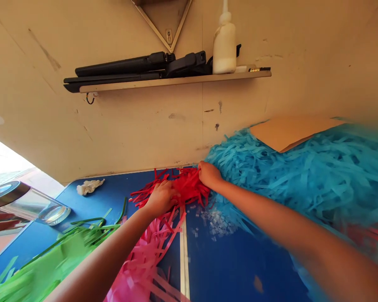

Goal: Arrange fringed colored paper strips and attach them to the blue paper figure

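A bunch of red fringed tissue paper (189, 186) lies at the back of the blue table, its thin strips spreading left and right. My left hand (160, 196) rests over its left part, fingers bent into the strips. At its right end, my right hand (209, 175) is closed in a pinch on the red paper. Pink fringed paper (141, 256) lies in front of the red bunch, partly behind my left forearm. Green fringed paper (63, 256) is farther left. A large heap of blue fringed paper (290, 180) stands right beside my right hand.
Small clear bits (219, 222) lie scattered on the blue table (227, 264). A glass jar (34, 205) lies tilted at the left, near a crumpled white wad (90, 186). Brown paper (294, 130) tops the blue heap. A wall shelf (176, 82) bears a white bottle (224, 46) and black gear (122, 65).
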Tool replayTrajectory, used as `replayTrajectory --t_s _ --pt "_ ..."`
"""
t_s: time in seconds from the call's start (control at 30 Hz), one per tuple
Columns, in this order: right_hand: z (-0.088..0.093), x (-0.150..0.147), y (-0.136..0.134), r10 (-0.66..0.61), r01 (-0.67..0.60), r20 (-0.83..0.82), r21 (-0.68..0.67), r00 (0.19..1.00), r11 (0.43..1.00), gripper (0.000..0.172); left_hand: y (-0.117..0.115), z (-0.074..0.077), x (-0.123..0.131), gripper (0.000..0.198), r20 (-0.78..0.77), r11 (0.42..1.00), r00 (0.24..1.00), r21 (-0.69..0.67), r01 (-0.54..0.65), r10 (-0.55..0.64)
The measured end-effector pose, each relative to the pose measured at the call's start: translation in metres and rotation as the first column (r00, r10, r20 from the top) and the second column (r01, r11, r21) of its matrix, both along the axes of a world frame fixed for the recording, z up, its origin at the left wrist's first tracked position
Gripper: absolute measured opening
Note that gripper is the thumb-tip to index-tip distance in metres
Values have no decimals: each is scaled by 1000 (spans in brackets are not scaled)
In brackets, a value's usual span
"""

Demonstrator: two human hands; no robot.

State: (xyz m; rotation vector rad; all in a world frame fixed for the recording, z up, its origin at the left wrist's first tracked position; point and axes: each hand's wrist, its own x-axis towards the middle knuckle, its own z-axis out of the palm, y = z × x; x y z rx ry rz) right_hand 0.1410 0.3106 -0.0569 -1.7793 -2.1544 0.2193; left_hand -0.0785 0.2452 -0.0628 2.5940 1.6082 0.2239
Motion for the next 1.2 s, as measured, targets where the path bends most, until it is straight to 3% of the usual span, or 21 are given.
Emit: replayTrajectory --t_s 0.2,0.37,0.57,0.6,0.67,0.73,0.8,0.9,1.0,1.1,1.2 --pt "1 -1 0 12 -12 -5 -5 1000 1000 22 -6 5 16 22 6 992 999 116 -50 49" --pt "1 -3 0 23 -22 -16 18 1000 1000 21 -3 0 38 25 -10 977 989 159 -141 145" --pt "20 -8 -17 93 -89 -28 119 995 989 28 6 0 40 17 45 950 959 131 -283 279" --pt "21 -11 -26 139 -134 -20 155 990 979 32 8 2 38 18 80 942 948 115 -316 308" --pt "21 -17 -46 340 -345 59 212 939 914 35 12 9 33 19 152 930 922 46 -366 355" --pt "15 -25 -63 523 -555 200 171 828 814 30 16 17 27 15 212 923 899 -59 -380 383" --pt "6 -32 -72 558 -602 298 79 775 794 33 23 26 20 16 260 905 867 -119 -408 425" --pt "-8 -38 -72 468 -517 364 47 805 855 48 34 41 12 26 310 857 804 -92 -506 508" --pt "-21 -39 -72 439 -482 360 34 823 876 58 36 53 11 18 483 765 693 69 -640 536" --pt "-33 -37 -77 438 -466 298 25 848 884 60 32 66 5 8 631 679 603 160 -717 488" --pt "-40 -39 -80 427 -447 287 3 857 895 60 31 93 -13 8 706 572 582 302 -763 404"
